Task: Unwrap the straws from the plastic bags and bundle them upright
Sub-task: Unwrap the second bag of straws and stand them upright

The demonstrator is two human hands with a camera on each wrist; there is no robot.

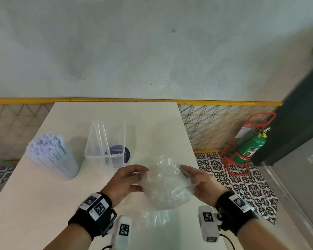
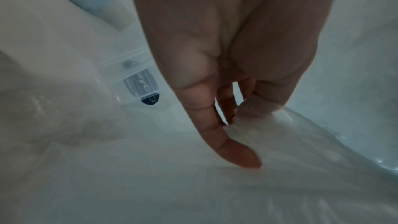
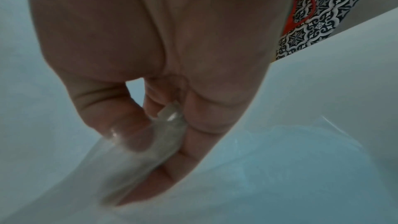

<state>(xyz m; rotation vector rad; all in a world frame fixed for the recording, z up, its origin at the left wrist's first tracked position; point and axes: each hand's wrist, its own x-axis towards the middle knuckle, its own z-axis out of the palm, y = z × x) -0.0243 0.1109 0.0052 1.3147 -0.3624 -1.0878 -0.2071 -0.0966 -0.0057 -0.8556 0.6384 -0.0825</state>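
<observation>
Both hands hold a crumpled clear plastic bag (image 1: pixel 167 188) above the near middle of the white table (image 1: pixel 43 195). My left hand (image 1: pixel 143 178) pinches its left edge and my right hand (image 1: pixel 187 173) pinches its right edge. The left wrist view shows my left hand (image 2: pixel 232 135) with thumb and fingers on the plastic film (image 2: pixel 290 139). In the right wrist view my right hand (image 3: pixel 159 151) squeezes a fold of the film (image 3: pixel 169 122). No straws show inside the bag. A bundle of pale blue straws (image 1: pixel 49 152) stands upright at the left.
A clear plastic container (image 1: pixel 107 141) with a dark label stands just beyond my hands. The table's right edge (image 1: pixel 192 147) drops to a patterned tile floor, where a green fire extinguisher (image 1: pixel 250 147) sits in a red stand. A grey wall backs the table.
</observation>
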